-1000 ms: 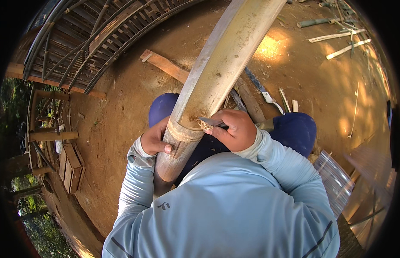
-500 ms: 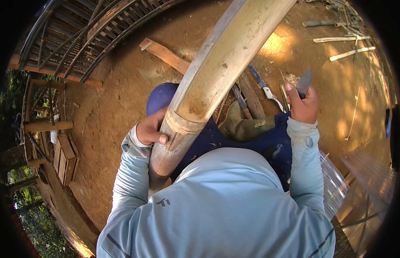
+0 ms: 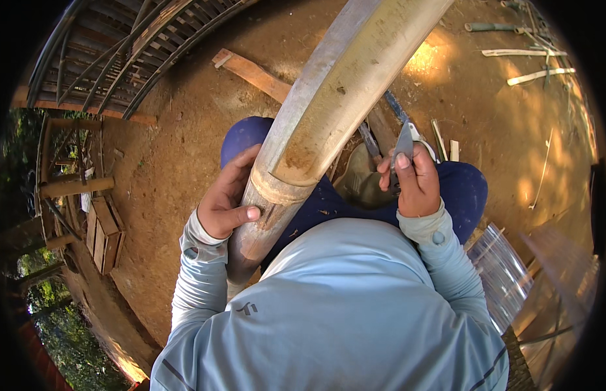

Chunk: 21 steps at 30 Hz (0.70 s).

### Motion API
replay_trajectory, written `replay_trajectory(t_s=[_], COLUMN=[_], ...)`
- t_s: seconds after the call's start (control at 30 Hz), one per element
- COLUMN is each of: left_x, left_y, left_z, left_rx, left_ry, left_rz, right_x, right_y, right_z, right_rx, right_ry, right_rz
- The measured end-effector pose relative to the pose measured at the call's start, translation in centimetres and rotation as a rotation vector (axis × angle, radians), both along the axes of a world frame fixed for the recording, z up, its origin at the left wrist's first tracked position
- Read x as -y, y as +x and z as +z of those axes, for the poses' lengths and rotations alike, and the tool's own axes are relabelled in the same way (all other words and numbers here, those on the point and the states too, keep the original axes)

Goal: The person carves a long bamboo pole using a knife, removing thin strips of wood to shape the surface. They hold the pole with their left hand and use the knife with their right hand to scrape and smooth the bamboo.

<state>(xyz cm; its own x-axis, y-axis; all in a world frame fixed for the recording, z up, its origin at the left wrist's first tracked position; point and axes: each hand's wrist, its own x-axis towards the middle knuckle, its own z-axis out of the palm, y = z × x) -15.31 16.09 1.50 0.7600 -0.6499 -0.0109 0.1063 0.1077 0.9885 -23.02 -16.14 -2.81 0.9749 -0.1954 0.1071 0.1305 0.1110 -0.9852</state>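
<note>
A thick bamboo pole (image 3: 355, 91) slants across my lap, its upper side cut away into a long open trough above a ring-shaped node. My left hand (image 3: 228, 199) wraps round the pole beside that node, thumb on top. In my right hand (image 3: 417, 179) is a knife (image 3: 403, 143) with a short grey blade pointing up and away. The blade stands apart from the bamboo, to its right. Most of the knife's handle is hidden by my fingers.
On the dirt floor beyond my knees lie a saw with a white handle (image 3: 420, 138), a blade with a wooden handle (image 3: 369, 141) and a wooden board (image 3: 254, 75). Bamboo pieces (image 3: 521, 52) lie far right. A slatted bamboo structure (image 3: 120, 55) stands far left, a wooden crate (image 3: 104, 234) at left.
My right hand has moved left with the knife, closer to the bamboo and my lap. My left hand's fingers have shifted slightly on the pole. My right knee has come into view.
</note>
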Motion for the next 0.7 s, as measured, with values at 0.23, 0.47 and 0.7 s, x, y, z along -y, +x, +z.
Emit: replay_trajectory(t_s=[0.23, 0.47, 0.7], left_x=[0.1, -0.1, -1.2], left_y=[-4.0, -3.2, -1.9], left_z=[2.1, 1.7, 1.3], left_rx=[0.843, 0.923, 0.495], left_ry=[0.743, 0.741, 0.551], left_rz=[0.307, 0.333, 0.27], right_x=[-1.8, -3.9, -3.8], right_y=[1.2, 2.9, 2.9], right_z=[4.0, 5.2, 5.0], right_rx=[-0.069, -0.071, -0.154], right_ry=[-0.19, -0.256, -0.003], right_rz=[0.163, 0.206, 0.256])
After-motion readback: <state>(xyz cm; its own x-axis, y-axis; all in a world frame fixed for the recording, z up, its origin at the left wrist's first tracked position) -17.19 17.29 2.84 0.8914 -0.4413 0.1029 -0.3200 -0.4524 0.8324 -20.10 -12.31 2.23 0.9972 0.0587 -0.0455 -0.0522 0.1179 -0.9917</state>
